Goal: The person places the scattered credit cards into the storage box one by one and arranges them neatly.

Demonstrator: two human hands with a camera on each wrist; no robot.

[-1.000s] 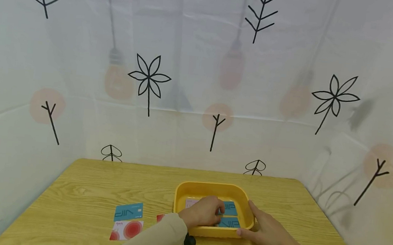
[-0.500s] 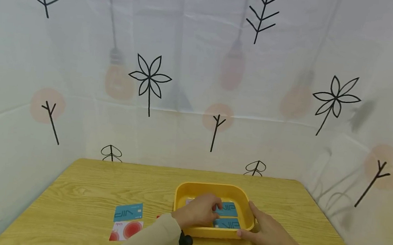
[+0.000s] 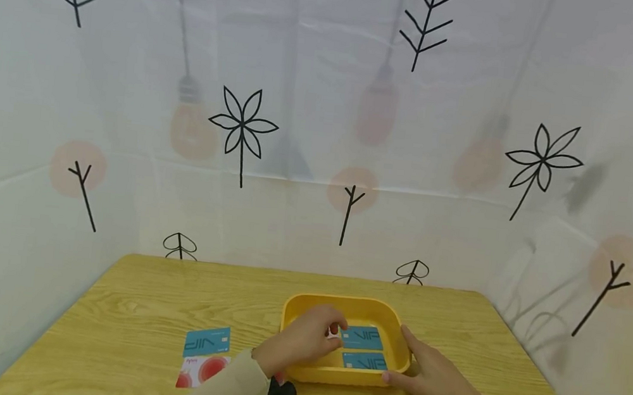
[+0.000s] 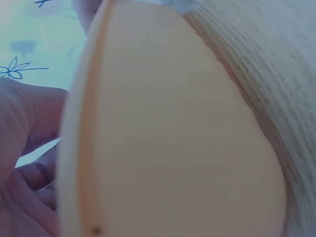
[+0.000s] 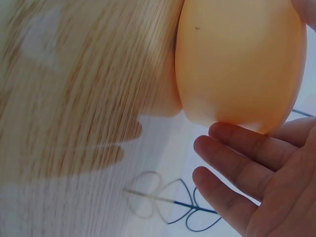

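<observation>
A yellow plastic tray (image 3: 335, 299) stands on the table with two blue VIP cards (image 3: 362, 339) lying flat inside. My left hand (image 3: 303, 336) is over the tray's left part, thumb and forefinger apart in a loose curve. Through that gap a bit of a white and red card (image 3: 332, 332) shows; most of it is hidden by the hand. In the left wrist view the hand is beyond the tray wall (image 4: 177, 123). My right hand (image 3: 433, 374) holds the tray's near right corner, thumb on the front wall and fingers along the right end.
Left of the tray, a blue card (image 3: 206, 341) and a white card with red circles (image 3: 204, 371) lie edge to edge on the wooden table (image 3: 128, 306). A patterned white curtain (image 3: 291, 220) encloses the table at the back and sides.
My left hand has moved left across the tray, showing more of the two blue cards and covering more of the white and red one. The right hand keeps its hold on the tray.
</observation>
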